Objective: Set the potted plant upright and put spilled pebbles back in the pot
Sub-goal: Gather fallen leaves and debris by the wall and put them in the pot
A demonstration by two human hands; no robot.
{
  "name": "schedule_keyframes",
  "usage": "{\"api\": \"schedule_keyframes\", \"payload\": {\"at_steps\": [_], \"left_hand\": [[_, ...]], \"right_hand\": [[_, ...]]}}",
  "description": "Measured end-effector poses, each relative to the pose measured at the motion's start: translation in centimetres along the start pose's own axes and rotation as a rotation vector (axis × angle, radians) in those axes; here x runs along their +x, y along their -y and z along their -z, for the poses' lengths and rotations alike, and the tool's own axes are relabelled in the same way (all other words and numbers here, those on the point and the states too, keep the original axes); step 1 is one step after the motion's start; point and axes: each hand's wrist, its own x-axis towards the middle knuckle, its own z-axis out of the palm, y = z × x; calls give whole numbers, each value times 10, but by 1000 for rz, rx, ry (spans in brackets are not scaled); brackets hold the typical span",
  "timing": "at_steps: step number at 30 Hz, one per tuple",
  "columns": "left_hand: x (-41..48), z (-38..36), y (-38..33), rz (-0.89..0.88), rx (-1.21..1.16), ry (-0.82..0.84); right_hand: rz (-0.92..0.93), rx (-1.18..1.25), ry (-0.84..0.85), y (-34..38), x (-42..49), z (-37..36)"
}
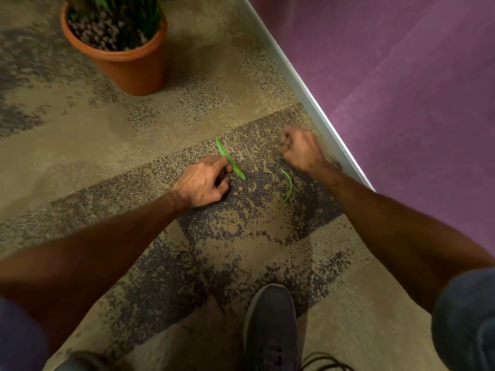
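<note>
The terracotta pot [134, 68] stands upright at the top left. It is filled with dark pebbles [99, 33] around the green plant [128, 12]. My left hand [203, 183] is low over the carpet, its curled fingertips pinching a loose green leaf [235, 170]. Two small pebbles [238, 190] lie on the carpet just right of that hand. My right hand [300, 151] is curled into a fist close to the wall's base; nothing shows between its fingers. A second curved leaf [289, 186] lies below that hand.
The floor is speckled tan and dark carpet [80, 145]. A metal baseboard strip [302, 87] runs diagonally along a purple wall [401, 89] on the right. My dark shoe [270, 325] is at the bottom centre.
</note>
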Motion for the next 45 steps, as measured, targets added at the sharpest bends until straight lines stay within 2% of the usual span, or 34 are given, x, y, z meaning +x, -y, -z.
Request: {"api": "schedule_keyframes", "payload": {"at_steps": [6, 9, 15, 22, 25, 30, 33, 38, 40, 42, 45], "left_hand": [[-6, -6, -12, 135, -74, -93], [-4, -7, -17, 142, -74, -84], [6, -8, -34, 228, -46, -127], [2, -11, -37, 165, -51, -108], [-1, -5, -38, 151, -122, -115], [3, 1, -38, 337, -339, -201], [12, 8, -43, 421, -401, -252], [25, 16, -46, 404, -428, -275], [26, 16, -42, 374, -374, -250], [25, 14, -36, 290, -268, -232], [28, 15, -31, 48, -75, -162]], "right_hand": [[-94, 252, 230, 54, -31, -34], [-152, 353, 227, 72, -44, -46], [-187, 341, 110, 88, -67, -63], [120, 134, 33, 98, -102, -79], [204, 65, 29, 96, -108, -78], [261, -175, 81, 101, -116, -67], [248, -228, 62, 106, -120, -66], [178, -169, 35, 111, -113, -71], [93, -94, -8, 107, -108, -71], [-52, 11, -91, 96, -102, -67], [-309, 379, -223, 72, -92, -39]]}}
